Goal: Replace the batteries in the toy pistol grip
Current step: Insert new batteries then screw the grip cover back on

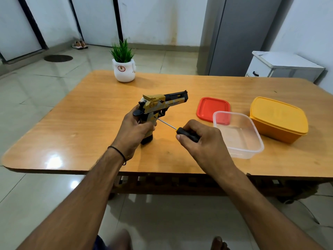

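Note:
A tan and black toy pistol [162,103] stands upright on the wooden table [90,123], its barrel pointing right. My left hand [133,131] grips its handle, and the handle's black base rests on the table. My right hand [200,141] holds a screwdriver [180,131] by its black and yellow handle. The thin metal shaft slants up to the left, and its tip touches the side of the grip just behind the trigger. No batteries are in sight.
To the right of my hands are a clear plastic box [239,134] without a lid, a red lid [212,108] behind it and a shut yellow box [278,119]. A potted plant [124,66] stands at the table's far side.

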